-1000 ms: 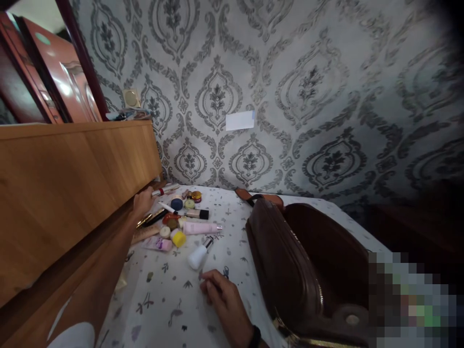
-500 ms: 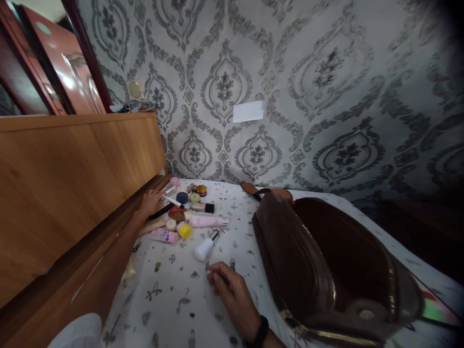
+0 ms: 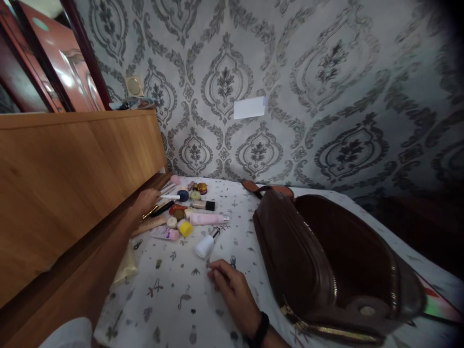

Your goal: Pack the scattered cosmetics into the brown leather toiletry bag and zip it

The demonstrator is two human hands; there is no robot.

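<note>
At the left edge of the patterned cloth, my left hand point(image 3: 147, 200) has its fingers closed on a thin white stick point(image 3: 169, 196), which points right toward a dark blue round lid point(image 3: 183, 195). Beside it lie a black tube point(image 3: 163, 208), a pink tube point(image 3: 207, 219), a yellow-capped jar point(image 3: 186, 228) and several other cosmetics. My right hand point(image 3: 230, 287), with a black band at the wrist, rests on the cloth with its fingers curled; whether anything is in them is hidden. Just above it lies a white bottle point(image 3: 205, 245) with a silver cap.
A large brown bag point(image 3: 290, 251) stands open on the right, its strap point(image 3: 250, 186) toward the wall. The wooden panel point(image 3: 83, 169) borders the cloth on the left. A pale yellow pouch point(image 3: 126, 266) lies by my left forearm.
My left hand has shifted slightly left and down, and the white stick has swung to nearly level. More of the pale yellow pouch shows. My right hand has barely moved.
</note>
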